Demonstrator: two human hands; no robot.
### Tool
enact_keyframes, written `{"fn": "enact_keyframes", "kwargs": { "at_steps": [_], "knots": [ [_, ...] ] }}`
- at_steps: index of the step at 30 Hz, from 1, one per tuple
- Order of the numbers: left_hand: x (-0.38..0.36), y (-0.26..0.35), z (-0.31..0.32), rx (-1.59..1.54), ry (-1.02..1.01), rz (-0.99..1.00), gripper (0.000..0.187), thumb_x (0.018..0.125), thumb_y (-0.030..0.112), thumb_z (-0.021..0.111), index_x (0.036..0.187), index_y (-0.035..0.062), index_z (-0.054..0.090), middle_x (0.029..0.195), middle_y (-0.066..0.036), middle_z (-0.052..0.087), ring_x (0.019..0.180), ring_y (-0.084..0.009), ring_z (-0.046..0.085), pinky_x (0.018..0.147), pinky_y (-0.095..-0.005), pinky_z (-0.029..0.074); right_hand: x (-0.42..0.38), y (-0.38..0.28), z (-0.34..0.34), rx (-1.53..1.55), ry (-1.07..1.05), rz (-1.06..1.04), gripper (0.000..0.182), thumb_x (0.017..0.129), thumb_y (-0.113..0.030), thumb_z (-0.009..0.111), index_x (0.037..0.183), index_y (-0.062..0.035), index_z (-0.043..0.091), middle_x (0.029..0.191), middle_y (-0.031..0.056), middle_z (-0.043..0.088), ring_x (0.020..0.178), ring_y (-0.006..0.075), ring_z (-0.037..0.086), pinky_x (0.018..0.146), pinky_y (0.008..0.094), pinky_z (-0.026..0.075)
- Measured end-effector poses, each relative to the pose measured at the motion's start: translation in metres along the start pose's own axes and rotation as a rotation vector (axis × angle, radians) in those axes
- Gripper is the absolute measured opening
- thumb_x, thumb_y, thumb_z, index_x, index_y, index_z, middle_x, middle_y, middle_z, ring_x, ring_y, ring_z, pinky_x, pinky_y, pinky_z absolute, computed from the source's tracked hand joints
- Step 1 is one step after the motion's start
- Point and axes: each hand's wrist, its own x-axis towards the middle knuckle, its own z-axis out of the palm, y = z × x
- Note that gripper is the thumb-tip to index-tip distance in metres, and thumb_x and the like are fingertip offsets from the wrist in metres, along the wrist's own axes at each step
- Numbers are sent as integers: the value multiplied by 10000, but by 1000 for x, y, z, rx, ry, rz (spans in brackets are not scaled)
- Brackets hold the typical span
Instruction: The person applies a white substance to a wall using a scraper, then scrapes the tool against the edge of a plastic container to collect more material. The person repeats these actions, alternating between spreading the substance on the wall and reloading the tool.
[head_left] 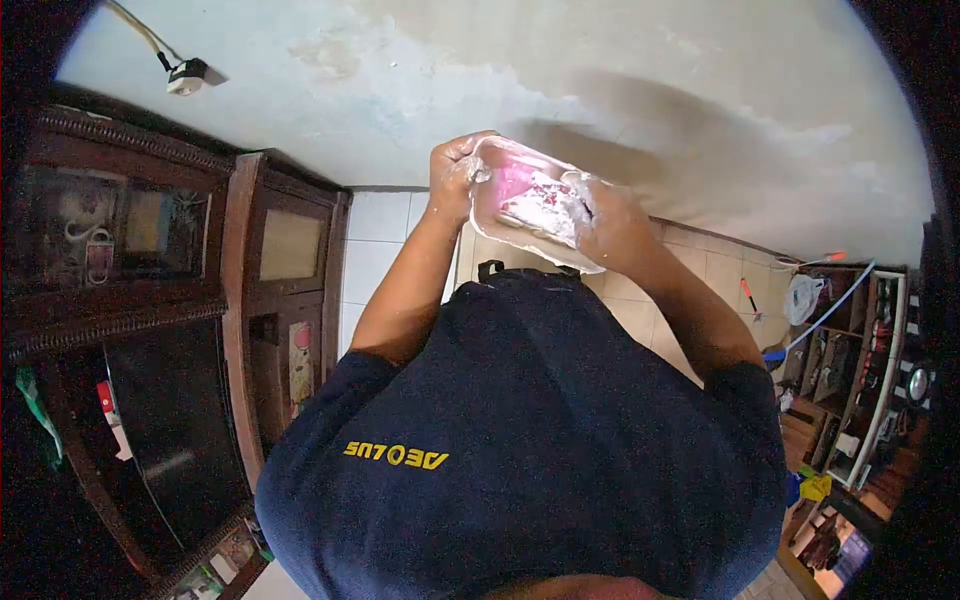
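Observation:
A pinkish plastic tub (530, 240), smeared with white paste along its rim and inside, is held up in front of my chest, close to the wall. My left hand (458, 177) is closed on the tub's left end, with white paste on the thumb. At the right end, my right hand (608, 226) is closed over the rim, its paste-coated fingers partly inside the tub. Some fingers of both hands are hidden. White paste (540, 210) lies over the pink bottom of the tub.
Ahead is a patchy pale wall (400, 90) with a plugged-in socket (187, 76) at upper left. A dark wooden cabinet (240, 300) stands on the left. On the right are a cluttered shelf (835, 370), a blue pole (832, 312) and a plastic bag (803, 298). Floor tiles (375, 240) show below.

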Motion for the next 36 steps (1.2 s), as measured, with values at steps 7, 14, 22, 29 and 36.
{"fn": "enact_keyframes", "kwargs": {
  "at_steps": [7, 14, 22, 29, 36],
  "knots": [
    [-1, 7, -5, -1, -70, -93, 389, 702, 263, 610, 917, -61, 603, 825, -83, 622, 720, -139, 581, 647, -252, 472, 1, -11, -16, 125, 62, -127, 274, 794, -124, 523, 1023, 25, 534, 907, 236, 577, 834, 386, 560, 755, 424, 438],
    [-5, 10, -17, -1, -3, -27, 478, 697, 340, 638, 950, -64, 594, 862, -95, 621, 774, -151, 582, 687, -269, 470, 1, -12, -37, 112, 155, -142, 241, 775, -83, 554, 988, 30, 536, 914, 209, 585, 816, 338, 587, 718, 357, 462],
    [-6, 13, -16, 60, -55, -35, 481, 712, 370, 621, 931, -57, 600, 862, -75, 611, 767, -143, 570, 685, -266, 461, -10, -18, -43, 238, 189, 93, 199, 791, -116, 541, 956, -5, 548, 783, 164, 586, 721, 281, 593, 672, 353, 461],
    [-1, 9, 8, 81, -96, -60, 474, 682, 355, 623, 919, -55, 596, 865, -76, 602, 790, -152, 565, 715, -275, 457, -20, 3, -29, 134, 184, -66, 188, 765, -152, 576, 902, -25, 594, 812, 166, 603, 749, 332, 584, 664, 378, 462],
    [2, -25, -3, 53, 58, -42, 518, 613, 322, 660, 964, -51, 581, 899, -85, 600, 811, -163, 566, 735, -287, 456, 16, 26, -40, 122, 160, -228, 145, 761, -131, 574, 864, -36, 610, 843, 157, 604, 747, 318, 585, 663, 374, 464]
  ]
}}
